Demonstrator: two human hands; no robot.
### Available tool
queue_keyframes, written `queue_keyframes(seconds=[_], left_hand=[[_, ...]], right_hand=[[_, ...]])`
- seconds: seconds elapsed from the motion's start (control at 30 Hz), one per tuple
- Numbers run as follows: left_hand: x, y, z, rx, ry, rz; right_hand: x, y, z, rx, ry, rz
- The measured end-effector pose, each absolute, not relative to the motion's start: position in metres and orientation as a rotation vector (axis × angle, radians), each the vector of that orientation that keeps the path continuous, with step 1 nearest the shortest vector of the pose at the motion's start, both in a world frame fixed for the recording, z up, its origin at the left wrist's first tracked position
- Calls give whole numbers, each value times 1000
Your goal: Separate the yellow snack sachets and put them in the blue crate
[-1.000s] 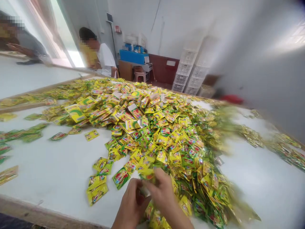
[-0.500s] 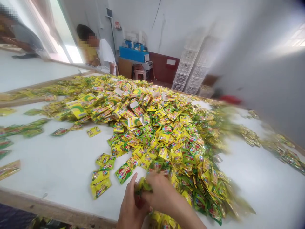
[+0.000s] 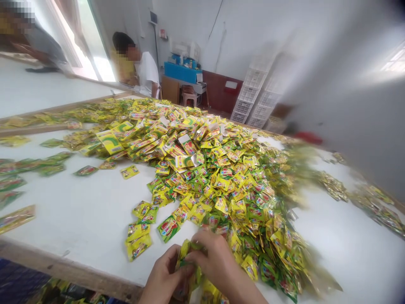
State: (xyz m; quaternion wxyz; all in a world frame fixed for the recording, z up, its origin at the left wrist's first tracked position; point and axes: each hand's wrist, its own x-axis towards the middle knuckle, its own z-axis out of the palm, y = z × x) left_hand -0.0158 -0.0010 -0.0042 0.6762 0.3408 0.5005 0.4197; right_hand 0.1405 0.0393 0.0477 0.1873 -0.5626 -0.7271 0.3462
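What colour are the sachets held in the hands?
The sachets are yellow and green, seen best in the head view.

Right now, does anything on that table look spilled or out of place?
The sachets lie in a loose, spilled-looking heap on the white table, with strays scattered to its left. More yellow-green packets show below the near edge, apparently off the table. A larger yellow box sits among the heap.

pretty bright, daylight blasting in through the opening (image 3: 101, 71) at 11 o'clock, blown out white. everything from 1 to 4 o'clock is smeared soft, and the edges stretch wide-angle style. left hand (image 3: 163, 274), right hand (image 3: 218, 261) and their sachets (image 3: 186, 264) at 6 o'clock look motion-blurred.
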Motion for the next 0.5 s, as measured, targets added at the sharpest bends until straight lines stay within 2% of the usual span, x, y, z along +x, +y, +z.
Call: queue_keyframes(seconds=[0.13,0.37,0.5], left_hand=[[-15,-4,7,790,1032,939],[-20,-5,1,737,968,932],[-24,-3,-1,761,952,886]], right_hand=[[138,39,48,-1548,-2124,899],[150,46,59,-1315,-2154,1107],[152,42,52,-1308,-2155,1021]])
